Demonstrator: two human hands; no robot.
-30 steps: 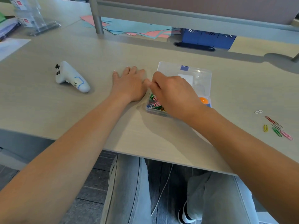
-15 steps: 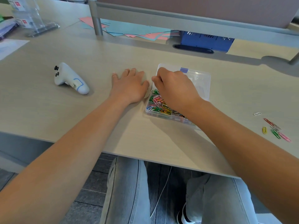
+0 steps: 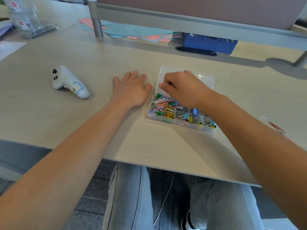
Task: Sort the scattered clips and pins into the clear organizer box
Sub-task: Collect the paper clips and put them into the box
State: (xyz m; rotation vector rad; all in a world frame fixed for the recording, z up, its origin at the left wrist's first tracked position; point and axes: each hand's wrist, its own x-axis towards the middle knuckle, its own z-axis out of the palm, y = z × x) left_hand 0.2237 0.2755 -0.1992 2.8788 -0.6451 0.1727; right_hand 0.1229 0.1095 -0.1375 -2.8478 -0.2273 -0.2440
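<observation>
The clear organizer box [image 3: 167, 120] lies on the desk in front of me, its lid [image 3: 205, 78] tilted up and back. Its left compartment holds coloured paper clips [image 3: 163, 107]; the front compartments hold small binder clips [image 3: 193, 120]. My right hand [image 3: 182, 87] is over the box, fingers curled and pinched at the lid's left edge. My left hand [image 3: 131, 91] rests flat on the desk, thumb next to the box's left wall, holding nothing. Several loose paper clips [image 3: 276, 127] and one white clip [image 3: 262, 117] lie on the desk at the right, partly hidden by my right forearm.
A white handheld controller [image 3: 69, 83] lies left of my left hand. Beyond a grey divider rail sit coloured paper sheets [image 3: 132, 32] and a blue basket [image 3: 209, 41]. A clear acrylic holder [image 3: 28, 19] stands far left. The desk's front edge runs just above my knees.
My right hand has moved back and up with the lid, swinging it open; the paper clips and binder clips inside now show. My left hand has stayed flat beside the box.
</observation>
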